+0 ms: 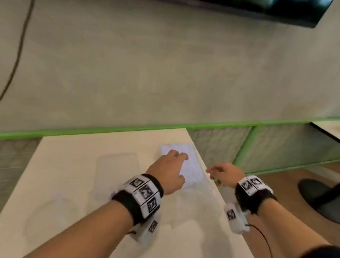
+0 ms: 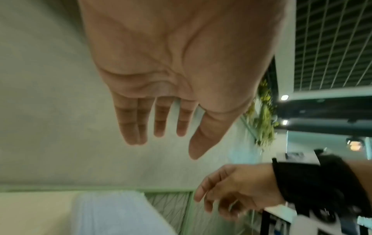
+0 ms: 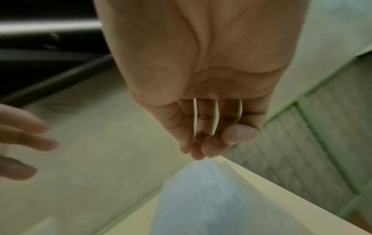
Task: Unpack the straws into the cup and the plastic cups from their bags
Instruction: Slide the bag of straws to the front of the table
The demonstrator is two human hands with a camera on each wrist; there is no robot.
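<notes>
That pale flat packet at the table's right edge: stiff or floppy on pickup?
Probably floppy: the pale packet lies flat and thin like a film bag. Likely light. It sits near the table edge, so a push could slide it off. Left hand hovers open above it.

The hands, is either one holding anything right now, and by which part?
Nothing is held. The left hand hovers open above the pale bag, fingers straight. The right hand is loosely curled and holds nothing, just off the table edge.

Cream worktop [image 1: 71, 161]. Pale bluish bag [image 1: 191, 161] flat near its far right edge; clear bags, blurred, lie at centre [image 1: 117, 165] and near left [image 1: 57, 207].
</notes>
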